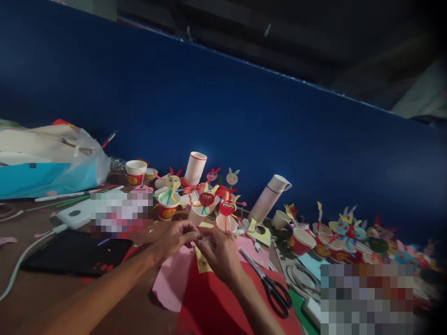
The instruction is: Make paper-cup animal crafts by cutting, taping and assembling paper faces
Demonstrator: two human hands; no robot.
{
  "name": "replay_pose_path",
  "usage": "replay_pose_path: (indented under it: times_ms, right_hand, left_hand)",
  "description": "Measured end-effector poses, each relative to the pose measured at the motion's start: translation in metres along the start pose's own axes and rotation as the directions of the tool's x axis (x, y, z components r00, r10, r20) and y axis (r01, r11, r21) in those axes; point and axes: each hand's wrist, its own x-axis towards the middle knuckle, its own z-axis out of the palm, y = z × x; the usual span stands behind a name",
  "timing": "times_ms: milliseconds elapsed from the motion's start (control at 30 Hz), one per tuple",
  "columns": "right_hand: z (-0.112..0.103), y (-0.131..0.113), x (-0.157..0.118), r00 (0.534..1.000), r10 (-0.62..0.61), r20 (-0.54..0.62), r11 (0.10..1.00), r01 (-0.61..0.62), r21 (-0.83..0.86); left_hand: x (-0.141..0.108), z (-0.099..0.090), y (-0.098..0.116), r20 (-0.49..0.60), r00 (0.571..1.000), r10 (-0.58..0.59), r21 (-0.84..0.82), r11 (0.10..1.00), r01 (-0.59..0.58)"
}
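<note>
Right of the right hand, scissors lie on paper — thermos behind them, cup stack between thermos and bag.

Left hand, right hand: fingertips together, contents unclear. Yellow paper under grip, scissors right of it, red paper nearer, paper cups just beyond.

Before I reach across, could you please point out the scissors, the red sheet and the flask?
Scissors (267,281), head view: black part where the handles begin.
Red sheet (211,304), head view: bare lower part.
Flask (266,200), head view: middle of its body.
</note>
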Motion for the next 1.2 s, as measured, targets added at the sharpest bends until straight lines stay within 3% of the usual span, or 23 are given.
replay_pose_path:
  times_ms: [167, 400, 533, 733, 1200]
  right_hand:
    - [-0.014, 0.004, 0.004, 0.997, -0.077, 0.022, 0.986, 0.08, -0.146]
    - [-0.011, 0.001, 0.004, 0.994, -0.103, 0.03, 0.945, 0.107, -0.309]
    - [-0.012, 0.002, 0.004, 0.992, -0.112, 0.053, 0.948, 0.123, -0.294]
    - [-0.012, 0.007, 0.004, 0.994, -0.098, 0.043, 0.969, 0.106, -0.223]
    - [-0.01, 0.014, 0.003, 0.991, -0.128, 0.029, 0.968, 0.131, -0.212]
  left_hand:
    - [0.0, 0.001, 0.0, -0.039, 0.998, -0.041, -0.105, 0.994, 0.037]
    - [-0.002, 0.006, -0.01, -0.043, 0.993, -0.113, -0.291, 0.952, 0.095]
    - [-0.004, 0.006, -0.002, -0.031, 0.987, -0.158, -0.322, 0.936, 0.14]
    - [-0.003, -0.002, 0.004, 0.032, 0.971, -0.238, -0.237, 0.942, 0.238]
    - [0.006, -0.006, -0.005, -0.158, 0.972, -0.173, 0.034, 0.983, 0.18]
